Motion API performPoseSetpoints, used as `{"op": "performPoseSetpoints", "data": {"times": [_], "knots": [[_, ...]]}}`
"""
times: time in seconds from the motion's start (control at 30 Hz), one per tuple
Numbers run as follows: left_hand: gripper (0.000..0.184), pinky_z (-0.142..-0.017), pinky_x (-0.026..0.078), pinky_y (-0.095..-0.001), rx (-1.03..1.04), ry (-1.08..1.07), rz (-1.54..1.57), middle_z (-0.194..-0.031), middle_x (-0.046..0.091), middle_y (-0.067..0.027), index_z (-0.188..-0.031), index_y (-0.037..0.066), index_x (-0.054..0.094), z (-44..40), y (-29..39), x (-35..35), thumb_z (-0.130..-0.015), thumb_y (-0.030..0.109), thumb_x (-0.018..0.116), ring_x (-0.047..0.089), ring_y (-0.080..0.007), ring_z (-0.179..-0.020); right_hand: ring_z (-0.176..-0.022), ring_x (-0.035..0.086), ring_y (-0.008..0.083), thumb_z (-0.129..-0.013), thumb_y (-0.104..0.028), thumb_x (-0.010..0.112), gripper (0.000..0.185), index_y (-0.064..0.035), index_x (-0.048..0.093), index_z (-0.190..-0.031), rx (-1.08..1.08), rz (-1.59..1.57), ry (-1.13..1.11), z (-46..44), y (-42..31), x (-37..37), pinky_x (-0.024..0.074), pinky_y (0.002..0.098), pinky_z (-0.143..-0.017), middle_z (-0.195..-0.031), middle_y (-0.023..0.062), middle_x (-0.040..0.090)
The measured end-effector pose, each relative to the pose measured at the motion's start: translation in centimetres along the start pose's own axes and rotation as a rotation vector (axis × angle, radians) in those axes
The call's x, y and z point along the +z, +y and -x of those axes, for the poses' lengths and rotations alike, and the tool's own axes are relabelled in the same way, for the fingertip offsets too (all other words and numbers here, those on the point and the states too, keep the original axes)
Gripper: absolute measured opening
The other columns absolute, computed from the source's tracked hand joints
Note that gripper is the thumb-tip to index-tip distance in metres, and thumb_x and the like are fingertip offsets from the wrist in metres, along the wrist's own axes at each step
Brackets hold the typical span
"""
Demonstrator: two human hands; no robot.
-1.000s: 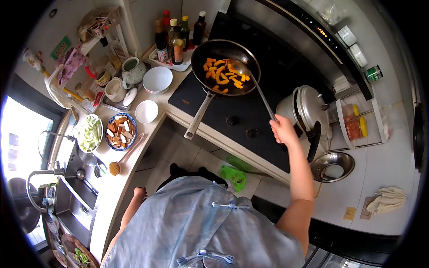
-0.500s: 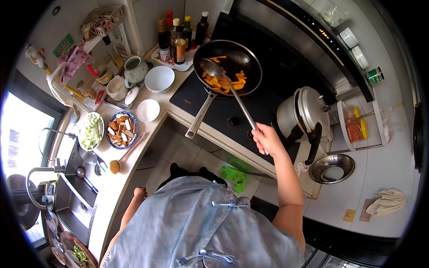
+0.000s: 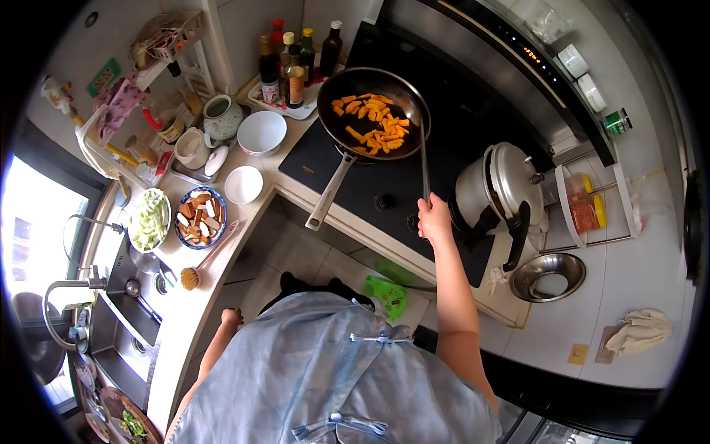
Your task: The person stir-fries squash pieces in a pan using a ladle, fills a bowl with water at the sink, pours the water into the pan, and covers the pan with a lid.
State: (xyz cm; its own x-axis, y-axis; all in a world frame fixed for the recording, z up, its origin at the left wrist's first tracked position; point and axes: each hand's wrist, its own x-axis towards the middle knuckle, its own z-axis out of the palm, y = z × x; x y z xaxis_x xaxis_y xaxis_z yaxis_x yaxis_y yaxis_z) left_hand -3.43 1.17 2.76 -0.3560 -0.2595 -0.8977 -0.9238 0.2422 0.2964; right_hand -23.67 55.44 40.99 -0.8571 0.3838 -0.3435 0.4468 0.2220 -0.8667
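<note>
My right hand (image 3: 434, 220) is closed round the long handle of a metal spatula (image 3: 424, 166), whose head rests at the right inner side of a dark frying pan (image 3: 342, 80). Orange vegetable strips (image 3: 379, 111) lie in two loose groups on the pan's bottom. The pan sits on the black cooktop (image 3: 314, 159), its handle pointing toward me with no hand on it. Low by my side, my left hand (image 3: 233, 319) hangs with its fingers curled and nothing visible in them, apart from the counter edge.
A pressure cooker (image 3: 473, 185) stands right of the pan, near a steel bowl (image 3: 523, 277). Left are a plate of sliced brown and white food (image 3: 200, 216), a pale green vegetable plate (image 3: 150, 219), white bowls (image 3: 244, 185), a brush (image 3: 191, 277) and sauce bottles (image 3: 294, 78).
The spatula's head has swung from the pan's left side to its right side, my right hand shifting slightly up. The orange strips are spread more widely. My left hand stays put.
</note>
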Motion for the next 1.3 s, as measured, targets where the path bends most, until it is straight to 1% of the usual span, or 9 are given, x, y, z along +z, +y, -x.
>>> {"op": "performPoseSetpoints", "data": {"times": [0.5, 0.63, 0.67, 0.73, 0.8, 0.97, 1.07, 1.1, 1.3], "knots": [[0.026, -0.058, 0.053, -0.0404, -0.004, -0.003, 0.0, -0.084, 0.062, -0.0219, -0.103, -0.007, 0.051, 0.4, -0.7, 0.1, -0.085, 0.01, 0.046, 0.063, -0.0327, -0.071, -0.037, 0.036, 0.0072, -0.089, -0.014, 0.049, 0.015, -0.0072, 0.045, -0.077, 0.058, -0.338, -0.219, -5.0, -2.8, 2.7, 0.0298, 0.0235, -0.032, -0.055, -0.0012, 0.041], [0.026, -0.058, 0.053, -0.0401, 0.001, -0.003, -0.004, -0.084, 0.062, -0.0218, -0.103, -0.007, 0.051, 0.3, -0.3, 0.3, -0.085, 0.01, 0.046, 0.063, -0.0325, -0.071, -0.038, 0.037, 0.0077, -0.088, -0.013, 0.048, 0.015, -0.0053, 0.045, -0.077, -0.06, 0.069, -0.37, -4.1, -4.1, 1.7, 0.0297, 0.0247, -0.03, -0.054, -0.0005, 0.039], [0.026, -0.058, 0.053, -0.0401, 0.001, -0.004, -0.004, -0.084, 0.062, -0.0218, -0.103, -0.007, 0.051, 0.2, -0.3, 0.2, -0.085, 0.01, 0.046, 0.063, -0.0325, -0.071, -0.043, 0.049, 0.0166, -0.087, -0.014, 0.05, 0.011, -0.0038, 0.049, -0.085, -0.113, 0.271, -0.397, -4.2, -3.8, 0.4, 0.0385, 0.0313, -0.036, -0.055, 0.0056, 0.046], [0.026, -0.057, 0.053, -0.0399, 0.0, -0.006, 0.0, -0.084, 0.062, -0.0218, -0.103, -0.007, 0.051, 0.3, -0.4, 0.4, -0.085, 0.01, 0.046, 0.063, -0.0324, -0.071, -0.06, 0.059, 0.0291, -0.086, -0.015, 0.051, 0.019, -0.0048, 0.052, -0.102, -0.929, 0.767, -0.084, -4.7, -0.6, -2.6, 0.0469, 0.04, -0.051, -0.063, 0.0134, 0.055], [0.026, -0.057, 0.053, -0.0398, -0.002, -0.009, -0.001, -0.084, 0.062, -0.0217, -0.103, -0.007, 0.051, 0.1, -0.4, 0.7, -0.084, 0.01, 0.046, 0.063, -0.0323, -0.071, -0.078, 0.058, 0.0377, -0.085, -0.016, 0.052, 0.035, -0.0062, 0.047, -0.118, -0.611, 1.098, -0.141, -0.4, -4.0, -5.6, 0.0469, 0.0448, -0.067, -0.076, 0.0192, 0.059], [0.026, -0.057, 0.053, -0.0395, -0.003, -0.009, -0.006, -0.084, 0.062, -0.0216, -0.104, -0.007, 0.051, 0.1, -0.3, 0.8, -0.084, 0.01, 0.046, 0.063, -0.0321, -0.07, -0.079, 0.058, 0.0363, -0.086, -0.019, 0.052, 0.04, -0.003, 0.045, -0.122, -0.487, 1.329, 0.006, 3.9, -6.2, -9.2, 0.0475, 0.0417, -0.069, -0.083, 0.019, 0.06], [0.026, -0.057, 0.053, -0.0393, 0.002, -0.012, -0.019, -0.084, 0.062, -0.0215, -0.104, -0.007, 0.051, 0.0, 0.0, 0.8, -0.084, 0.01, 0.046, 0.063, -0.0319, -0.07, -0.06, 0.059, 0.0293, -0.088, -0.018, 0.049, 0.041, -0.0039, 0.043, -0.125, -0.711, 1.003, 0.021, 2.2, -2.7, -10.8, 0.0476, 0.0375, -0.053, -0.071, 0.0142, 0.057], [0.026, -0.057, 0.053, -0.0393, 0.005, -0.014, -0.021, -0.084, 0.062, -0.0215, -0.104, -0.007, 0.051, -0.1, 0.3, 0.8, -0.084, 0.01, 0.046, 0.063, -0.0319, -0.07, -0.044, 0.05, 0.0166, -0.089, -0.017, 0.047, 0.031, -0.0025, 0.047, -0.116, -0.035, 0.638, -0.081, 4.3, -6.1, -8.8, 0.0414, 0.03, -0.037, -0.062, 0.0066, 0.05], [0.027, -0.056, 0.053, -0.0389, 0.017, -0.008, -0.026, -0.084, 0.062, -0.0214, -0.104, -0.007, 0.051, -0.1, 1.0, 0.1, -0.084, 0.01, 0.047, 0.063, -0.0316, -0.07, -0.038, 0.038, 0.0077, -0.09, -0.014, 0.045, 0.009, -0.006, 0.044, -0.086, 0.2, 0.031, -0.279, 4.5, -4.1, -6.3, 0.0318, 0.0236, -0.03, -0.059, 0.001, 0.043]]}}
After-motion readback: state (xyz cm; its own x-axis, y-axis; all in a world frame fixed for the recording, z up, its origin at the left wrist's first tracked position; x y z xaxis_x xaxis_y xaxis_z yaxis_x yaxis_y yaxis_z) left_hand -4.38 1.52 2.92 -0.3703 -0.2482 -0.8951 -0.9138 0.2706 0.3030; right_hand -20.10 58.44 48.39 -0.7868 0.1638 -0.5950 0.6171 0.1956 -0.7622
